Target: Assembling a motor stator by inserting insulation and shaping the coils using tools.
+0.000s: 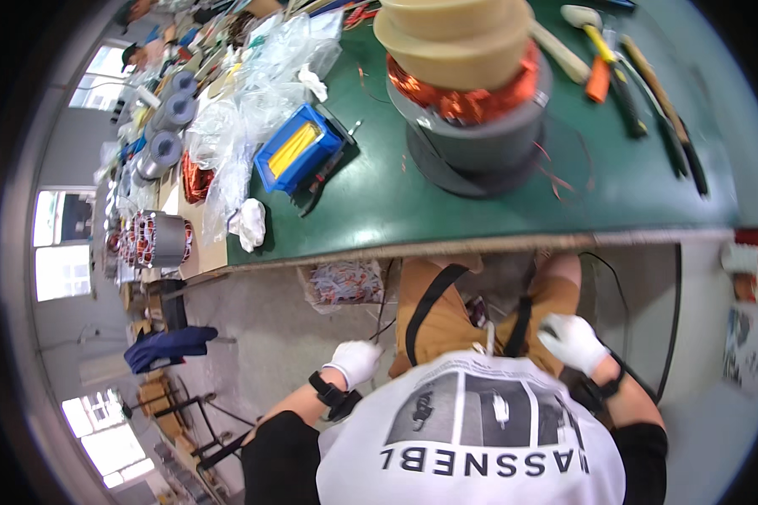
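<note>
My left hand [355,362], in a white glove, hangs below the table edge beside my left thigh. Its rounded back faces up and hides the fingers. Over my right thigh is my right hand [571,341], also gloved, with its fingers curled in. Whatever it may hold is hidden. Both hands are apart from the green tabletop [354,215]. On the table ahead stands a grey cylinder [476,143] with copper wire windings [472,97] at its top. A stepped cream-coloured ring [459,42] rests above the windings. Black straps [432,307] cross my thighs.
Several hammers and other long-handled tools [627,93] lie at the far right. A blue bin [299,150] holds yellow strips. Clear plastic bags [253,101] cover the left side, near a wound stator [160,238]. Under the table sits a box of scraps [345,284].
</note>
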`<state>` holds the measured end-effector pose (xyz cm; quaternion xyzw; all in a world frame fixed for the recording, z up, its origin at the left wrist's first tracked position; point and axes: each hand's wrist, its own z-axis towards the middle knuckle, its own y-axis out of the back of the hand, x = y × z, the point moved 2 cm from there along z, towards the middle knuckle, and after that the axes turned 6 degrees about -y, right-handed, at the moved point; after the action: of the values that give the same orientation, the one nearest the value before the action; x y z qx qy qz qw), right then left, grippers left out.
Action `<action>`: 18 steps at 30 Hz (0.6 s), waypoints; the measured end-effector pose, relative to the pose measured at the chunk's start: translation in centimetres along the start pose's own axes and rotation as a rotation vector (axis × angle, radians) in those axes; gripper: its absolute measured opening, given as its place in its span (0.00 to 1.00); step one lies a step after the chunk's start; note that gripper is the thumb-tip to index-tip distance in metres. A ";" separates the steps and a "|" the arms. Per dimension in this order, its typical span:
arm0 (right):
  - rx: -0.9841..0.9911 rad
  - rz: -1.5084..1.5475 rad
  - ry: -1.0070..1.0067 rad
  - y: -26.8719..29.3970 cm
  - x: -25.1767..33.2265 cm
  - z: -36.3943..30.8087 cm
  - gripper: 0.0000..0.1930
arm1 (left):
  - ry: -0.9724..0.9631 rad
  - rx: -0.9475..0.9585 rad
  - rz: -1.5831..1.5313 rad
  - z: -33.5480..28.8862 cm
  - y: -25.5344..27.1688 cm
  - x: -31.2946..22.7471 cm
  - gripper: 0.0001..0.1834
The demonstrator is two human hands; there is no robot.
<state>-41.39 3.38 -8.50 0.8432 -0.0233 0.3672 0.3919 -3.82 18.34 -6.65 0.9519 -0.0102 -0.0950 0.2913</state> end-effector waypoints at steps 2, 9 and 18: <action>-0.030 0.105 -0.073 -5.6 -1.7 1.7 0.14 | -0.045 -0.415 -0.084 -0.5 1.5 -2.0 0.15; -0.109 -0.001 -0.465 -14.1 -4.2 13.6 0.18 | -0.248 -1.483 -0.087 -2.0 13.4 -4.4 0.13; 0.480 -0.066 -0.456 -21.6 -3.2 15.5 0.22 | -0.148 -1.407 -0.124 4.4 18.6 -1.2 0.15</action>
<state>-27.36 6.95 -31.02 0.9722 0.0042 0.1510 0.1787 -5.13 0.56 0.38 0.5278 0.0879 -0.1600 0.8295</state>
